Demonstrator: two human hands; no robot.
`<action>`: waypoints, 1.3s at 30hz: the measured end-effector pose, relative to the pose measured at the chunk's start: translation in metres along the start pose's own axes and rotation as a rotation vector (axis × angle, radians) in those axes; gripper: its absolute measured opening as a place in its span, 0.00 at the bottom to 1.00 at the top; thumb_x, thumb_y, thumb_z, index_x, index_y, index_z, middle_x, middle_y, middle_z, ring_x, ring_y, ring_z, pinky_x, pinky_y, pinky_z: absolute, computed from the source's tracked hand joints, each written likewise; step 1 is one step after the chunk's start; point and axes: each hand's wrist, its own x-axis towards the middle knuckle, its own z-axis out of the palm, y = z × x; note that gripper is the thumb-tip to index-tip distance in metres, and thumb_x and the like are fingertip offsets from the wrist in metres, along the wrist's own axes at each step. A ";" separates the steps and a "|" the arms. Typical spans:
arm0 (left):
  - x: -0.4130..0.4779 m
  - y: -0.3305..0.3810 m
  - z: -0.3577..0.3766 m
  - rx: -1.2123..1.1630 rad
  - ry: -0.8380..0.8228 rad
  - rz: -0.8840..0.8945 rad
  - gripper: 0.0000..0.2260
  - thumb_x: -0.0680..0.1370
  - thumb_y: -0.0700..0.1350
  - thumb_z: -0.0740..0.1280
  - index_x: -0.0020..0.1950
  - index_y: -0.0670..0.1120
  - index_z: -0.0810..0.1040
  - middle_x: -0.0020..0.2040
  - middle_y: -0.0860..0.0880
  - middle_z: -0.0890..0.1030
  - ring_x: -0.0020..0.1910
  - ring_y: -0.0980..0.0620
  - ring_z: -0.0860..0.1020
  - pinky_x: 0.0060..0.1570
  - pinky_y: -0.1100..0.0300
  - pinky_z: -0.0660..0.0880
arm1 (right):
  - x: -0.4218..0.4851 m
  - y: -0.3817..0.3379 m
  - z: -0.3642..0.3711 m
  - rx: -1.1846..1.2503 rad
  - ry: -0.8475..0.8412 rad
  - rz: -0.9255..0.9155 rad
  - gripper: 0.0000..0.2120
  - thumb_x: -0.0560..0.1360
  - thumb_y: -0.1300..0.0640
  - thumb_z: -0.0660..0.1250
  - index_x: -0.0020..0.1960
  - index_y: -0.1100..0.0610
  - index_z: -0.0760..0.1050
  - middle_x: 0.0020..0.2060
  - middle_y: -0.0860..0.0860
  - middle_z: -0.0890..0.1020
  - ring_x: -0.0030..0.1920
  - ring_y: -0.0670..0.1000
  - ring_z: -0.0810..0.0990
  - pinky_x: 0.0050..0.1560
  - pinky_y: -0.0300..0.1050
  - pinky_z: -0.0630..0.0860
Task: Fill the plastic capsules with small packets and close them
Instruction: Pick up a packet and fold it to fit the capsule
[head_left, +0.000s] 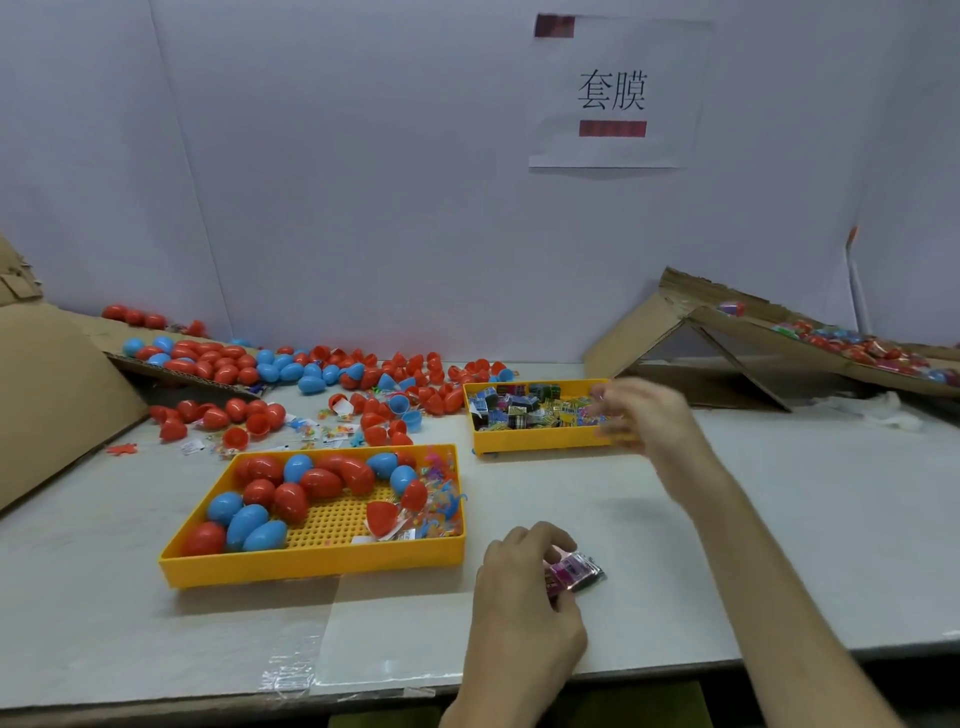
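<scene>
The left hand (524, 587) rests low on the table (779, 519), its grip pinching a pink packet (574, 569) just above the surface. The right hand (641, 410) hovers over the right end of the far tray (519, 441), which holds the packets (519, 410). It is blurred, so whether its grip is clenched on anything cannot be told.

The near tray (311, 566) holds red and blue capsules (291, 499). Most look closed, though whether they are filled cannot be told, and one open red half (382, 517) lies among them. Many more, whole and in halves, lie in a heap (363, 374) at the back of the table and on the cardboard (52, 389) at the left.

Neither hand holds a capsule, so this looks like the packet-picking step. Filling and closing are yet to come, and a large stock remains.
</scene>
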 end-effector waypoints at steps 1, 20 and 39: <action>0.000 -0.001 0.000 -0.016 0.019 -0.004 0.17 0.75 0.36 0.65 0.54 0.59 0.72 0.50 0.59 0.75 0.55 0.55 0.73 0.54 0.66 0.73 | -0.017 0.015 0.002 -0.062 -0.015 -0.005 0.08 0.81 0.60 0.63 0.54 0.57 0.80 0.41 0.54 0.84 0.31 0.47 0.79 0.33 0.38 0.73; 0.001 -0.005 0.007 -0.076 0.117 -0.039 0.24 0.75 0.37 0.69 0.67 0.55 0.69 0.50 0.54 0.78 0.52 0.53 0.77 0.52 0.67 0.73 | -0.083 0.063 0.016 -0.408 -0.165 -0.116 0.19 0.71 0.57 0.76 0.57 0.42 0.76 0.38 0.48 0.81 0.33 0.44 0.76 0.41 0.41 0.75; 0.002 -0.003 0.005 -0.060 0.128 -0.051 0.29 0.75 0.38 0.70 0.71 0.56 0.64 0.47 0.57 0.76 0.51 0.53 0.76 0.53 0.63 0.74 | -0.079 0.069 0.017 -0.396 -0.060 -0.129 0.14 0.71 0.60 0.76 0.52 0.46 0.80 0.34 0.49 0.82 0.33 0.42 0.76 0.36 0.30 0.71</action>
